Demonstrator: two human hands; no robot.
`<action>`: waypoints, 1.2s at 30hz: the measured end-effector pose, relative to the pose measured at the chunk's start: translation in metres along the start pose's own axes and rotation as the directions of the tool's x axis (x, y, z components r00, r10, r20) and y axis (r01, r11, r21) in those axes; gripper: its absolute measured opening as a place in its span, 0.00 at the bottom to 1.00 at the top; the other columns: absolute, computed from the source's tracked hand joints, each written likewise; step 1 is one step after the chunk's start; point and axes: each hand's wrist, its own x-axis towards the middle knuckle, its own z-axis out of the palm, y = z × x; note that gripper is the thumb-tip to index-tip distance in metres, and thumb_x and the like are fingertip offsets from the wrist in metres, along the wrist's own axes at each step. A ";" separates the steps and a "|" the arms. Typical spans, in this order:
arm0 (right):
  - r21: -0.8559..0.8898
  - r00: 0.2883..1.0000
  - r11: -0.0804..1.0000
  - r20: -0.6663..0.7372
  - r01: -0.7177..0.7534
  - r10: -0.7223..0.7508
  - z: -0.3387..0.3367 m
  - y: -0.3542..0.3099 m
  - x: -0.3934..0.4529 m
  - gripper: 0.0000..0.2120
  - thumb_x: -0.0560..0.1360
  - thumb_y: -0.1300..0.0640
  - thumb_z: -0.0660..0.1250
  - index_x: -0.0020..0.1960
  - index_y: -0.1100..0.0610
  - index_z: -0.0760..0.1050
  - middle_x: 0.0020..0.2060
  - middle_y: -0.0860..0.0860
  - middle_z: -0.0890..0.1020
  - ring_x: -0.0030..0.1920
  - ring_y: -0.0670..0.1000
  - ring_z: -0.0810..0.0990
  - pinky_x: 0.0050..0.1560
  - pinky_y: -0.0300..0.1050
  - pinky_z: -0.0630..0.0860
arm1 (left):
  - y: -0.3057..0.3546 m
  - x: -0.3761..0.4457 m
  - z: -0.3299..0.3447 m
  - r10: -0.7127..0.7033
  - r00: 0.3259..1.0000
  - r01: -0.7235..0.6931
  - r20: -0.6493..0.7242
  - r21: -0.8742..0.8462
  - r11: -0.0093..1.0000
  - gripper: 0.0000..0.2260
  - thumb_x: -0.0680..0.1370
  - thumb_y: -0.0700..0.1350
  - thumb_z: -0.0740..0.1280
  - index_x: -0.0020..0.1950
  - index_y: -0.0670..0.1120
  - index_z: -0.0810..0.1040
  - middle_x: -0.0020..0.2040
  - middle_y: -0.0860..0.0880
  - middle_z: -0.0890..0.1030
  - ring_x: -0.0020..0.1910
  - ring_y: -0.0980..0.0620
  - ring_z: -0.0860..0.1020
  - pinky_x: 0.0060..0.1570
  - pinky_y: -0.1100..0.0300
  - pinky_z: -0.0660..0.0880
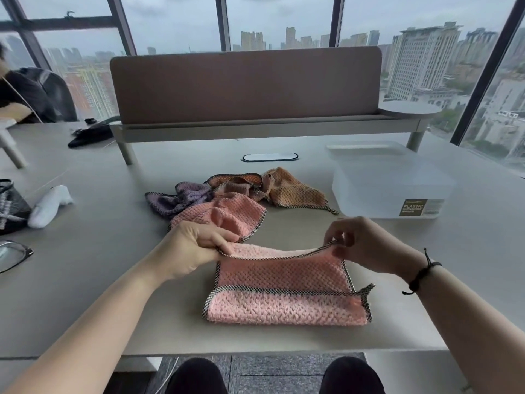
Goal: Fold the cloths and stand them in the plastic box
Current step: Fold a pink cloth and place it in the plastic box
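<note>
- Head view: pink cloth (284, 291) flat on table (426, 280), near edge already folded over.
- Left hand (196, 245) and right hand (360, 243) pinching its far corners, lifted.
- Likely next: far edge drawn toward near fold, corners matched.
- Plastic box (389, 183) well apart, apparently empty; three cloths (227, 200) heaped, unfolded.
</note>
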 end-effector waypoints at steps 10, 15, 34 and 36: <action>-0.004 0.995 1.000 0.097 0.002 -0.001 -0.001 -0.010 -0.036 0.13 0.63 0.63 0.74 0.36 0.44 0.84 0.39 0.41 0.79 0.37 0.45 0.78 0.38 0.35 0.72 | 0.006 -0.021 -0.002 -0.061 0.977 -0.018 0.202 0.369 0.929 0.09 0.70 0.42 0.79 0.44 0.56 0.88 0.52 0.62 0.84 0.53 0.63 0.81 0.58 0.62 0.77; -0.116 0.988 0.993 0.153 0.025 -0.007 -0.007 -0.017 -0.039 0.15 0.63 0.33 0.73 0.38 0.44 0.81 0.43 0.41 0.78 0.44 0.43 0.77 0.48 0.39 0.73 | 0.011 -0.021 -0.002 -0.065 0.977 -0.016 0.203 0.374 0.927 0.03 0.72 0.47 0.77 0.43 0.56 0.88 0.50 0.63 0.83 0.48 0.56 0.83 0.51 0.57 0.79; -0.229 0.991 0.973 0.117 -0.034 0.063 0.001 -0.071 -0.054 0.19 0.65 0.31 0.71 0.39 0.47 0.83 0.26 0.36 0.77 0.29 0.40 0.74 0.28 0.32 0.66 | 0.026 -0.029 0.007 -0.072 0.971 -0.066 0.230 0.542 0.838 0.05 0.68 0.55 0.78 0.40 0.57 0.85 0.41 0.58 0.83 0.38 0.57 0.81 0.40 0.60 0.77; -0.284 0.974 0.957 0.193 -0.060 0.119 0.012 -0.079 -0.055 0.20 0.67 0.32 0.69 0.42 0.48 0.83 0.29 0.39 0.79 0.31 0.39 0.76 0.31 0.32 0.71 | 0.034 -0.030 0.009 -0.106 0.957 -0.058 0.270 0.536 0.842 0.07 0.69 0.57 0.77 0.40 0.55 0.86 0.37 0.57 0.84 0.36 0.56 0.81 0.37 0.61 0.76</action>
